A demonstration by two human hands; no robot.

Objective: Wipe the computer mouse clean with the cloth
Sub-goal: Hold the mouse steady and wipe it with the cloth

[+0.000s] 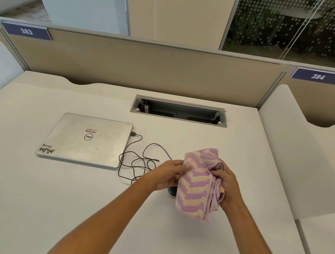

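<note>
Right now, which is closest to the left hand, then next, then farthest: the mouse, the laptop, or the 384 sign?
Measured from the left hand in the head view:
1. Mouse: dark, just under the hand, mostly hidden.
2. Laptop: closed, off to the left.
3. 384 sign: on the far right partition.

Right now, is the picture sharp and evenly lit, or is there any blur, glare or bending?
Head view: sharp, soft even light; the cloth held by both hands, left and right, throws a faint shadow on the desk; wide-angle bending bows the partition; reflections streak the glass wall; the mouse is mostly hidden.
</note>
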